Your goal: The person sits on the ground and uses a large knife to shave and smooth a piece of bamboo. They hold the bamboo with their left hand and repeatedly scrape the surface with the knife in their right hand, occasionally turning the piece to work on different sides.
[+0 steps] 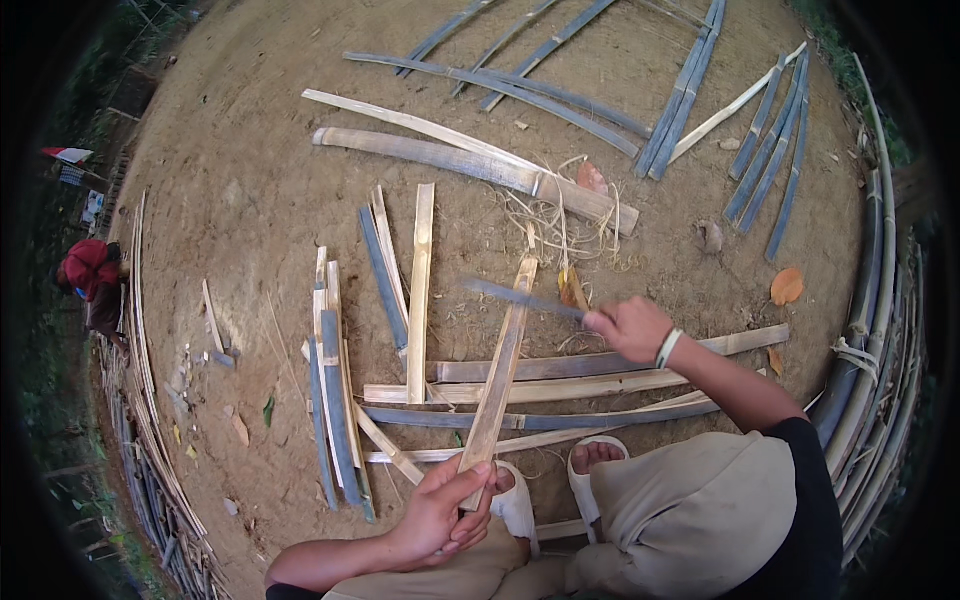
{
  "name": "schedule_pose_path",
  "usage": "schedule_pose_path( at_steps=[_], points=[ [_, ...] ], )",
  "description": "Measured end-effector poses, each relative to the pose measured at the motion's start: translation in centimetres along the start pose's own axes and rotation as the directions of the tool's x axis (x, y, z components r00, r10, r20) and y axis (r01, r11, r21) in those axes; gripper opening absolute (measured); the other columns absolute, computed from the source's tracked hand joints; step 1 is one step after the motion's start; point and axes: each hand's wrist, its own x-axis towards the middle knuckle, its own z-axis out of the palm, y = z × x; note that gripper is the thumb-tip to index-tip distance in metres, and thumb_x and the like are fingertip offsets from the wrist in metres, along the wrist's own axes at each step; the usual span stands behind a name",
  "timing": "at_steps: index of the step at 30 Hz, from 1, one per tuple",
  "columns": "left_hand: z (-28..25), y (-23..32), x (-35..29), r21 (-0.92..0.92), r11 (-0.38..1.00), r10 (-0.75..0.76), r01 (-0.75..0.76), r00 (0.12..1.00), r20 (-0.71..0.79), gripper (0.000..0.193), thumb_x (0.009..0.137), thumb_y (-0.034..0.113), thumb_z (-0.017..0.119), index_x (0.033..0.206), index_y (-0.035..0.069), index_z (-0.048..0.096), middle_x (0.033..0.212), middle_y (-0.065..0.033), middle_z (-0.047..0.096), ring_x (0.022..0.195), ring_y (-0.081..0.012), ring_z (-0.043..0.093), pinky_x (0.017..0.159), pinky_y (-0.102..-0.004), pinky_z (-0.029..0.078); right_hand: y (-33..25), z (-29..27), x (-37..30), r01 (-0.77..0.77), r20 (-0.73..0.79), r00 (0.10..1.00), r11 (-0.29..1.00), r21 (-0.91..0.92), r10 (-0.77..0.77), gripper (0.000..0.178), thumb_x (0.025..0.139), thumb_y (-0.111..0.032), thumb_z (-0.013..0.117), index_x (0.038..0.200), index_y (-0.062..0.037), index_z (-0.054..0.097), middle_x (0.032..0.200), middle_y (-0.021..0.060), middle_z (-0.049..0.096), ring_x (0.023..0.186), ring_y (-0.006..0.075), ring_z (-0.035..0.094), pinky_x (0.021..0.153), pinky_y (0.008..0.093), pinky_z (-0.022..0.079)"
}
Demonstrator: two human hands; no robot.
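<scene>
One bamboo strip (501,372) (left hand (441,517) holding) points lengthwise forward-right

Work is going on in an outdoor yard, a kind of open-air bamboo workshop. Bare brown dirt (240,170) is serving as the floor, and greenery (848,35) is edging it. Split bamboo slats (685,95) are lying about in groups, and pale shavings (603,235) are littering the ground among them. A knife (550,305) and a strip (498,385) are being held above this clutter. Poles (868,290) are lying bundled along the right side, and 1 other person (92,275) in red is bending at the left edge. Fallen leaves (787,285) are dotting the dirt.
</scene>
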Motion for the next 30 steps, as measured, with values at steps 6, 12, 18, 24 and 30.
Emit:
schedule_pose_path(
  at_steps=[6,12,18,24,30],
  points=[
    [-0.3,0.1,-0.1,-0.096,0.995,0.034,-0.036,0.999,-0.025,0.024,0.107,0.026,0.037,0.099,0.005,0.046,0.042,0.0004,0.033,0.029,-0.0104,0.027,0.031,-0.0246,0.024,-1.8,-1.0,-0.9,0.013,0.013,1.0,1.0,0.001,-0.013,0.065,0.099,-0.057,0.037,0.091,-0.0018,0.069,0.076,0.027,0.065,0.078,0.0458,0.065,0.076,0.0537,0.052],
    [-1.4,-1.0,-0.1,-0.198,0.977,0.09,-0.074,0.993,0.07,0.025,0.107,0.027,0.035,0.1,0.005,0.045,0.042,0.0002,0.034,0.029,-0.0101,0.029,0.03,-0.0243,0.025,3.1,1.1,1.9,-0.085,-0.095,0.991,0.993,0.084,0.093,0.063,0.097,-0.058,0.043,0.092,0.0,0.066,0.072,0.0235,0.066,0.064,0.0405,0.063,0.065,0.0486,0.052],
    [-2.3,-3.5,1.6,-0.144,0.981,0.158,-0.133,0.97,0.182,0.024,0.107,0.031,0.039,0.105,0.007,0.045,0.047,-0.0022,0.041,0.031,-0.0115,0.033,0.033,-0.0251,0.028,-7.7,2.2,-2.4,-0.127,0.102,0.988,0.238,0.963,0.115,0.037,0.088,-0.037,0.075,0.094,-0.0026,0.063,0.066,-0.0003,0.061,0.044,0.0057,0.05,0.039,0.0236,0.041],
    [-3.2,-10.3,8.2,0.289,0.907,0.226,-0.305,0.934,0.276,0.035,0.104,0.037,0.045,0.124,0.007,0.043,0.104,-0.0155,0.061,0.074,-0.0169,0.06,0.061,-0.0285,0.05,-12.7,3.0,-2.8,-0.008,0.017,0.998,0.163,0.987,-0.054,0.038,0.072,-0.007,0.087,0.098,-0.0009,0.06,0.08,0.0017,0.064,0.057,0.0054,0.055,0.046,0.0224,0.045],
    [-10.4,-3.4,8.7,0.241,0.569,0.811,-0.787,0.586,0.0,0.063,0.1,0.053,0.043,0.142,0.007,0.035,0.12,-0.0123,0.058,0.088,-0.0166,0.061,0.073,-0.0316,0.053,-11.0,0.0,-2.9,-0.007,0.178,0.933,0.481,0.876,-0.312,0.037,0.069,-0.009,0.088,0.096,-0.0017,0.064,0.084,0.0015,0.066,0.069,0.0072,0.061,0.059,0.0235,0.051]
  ],
)
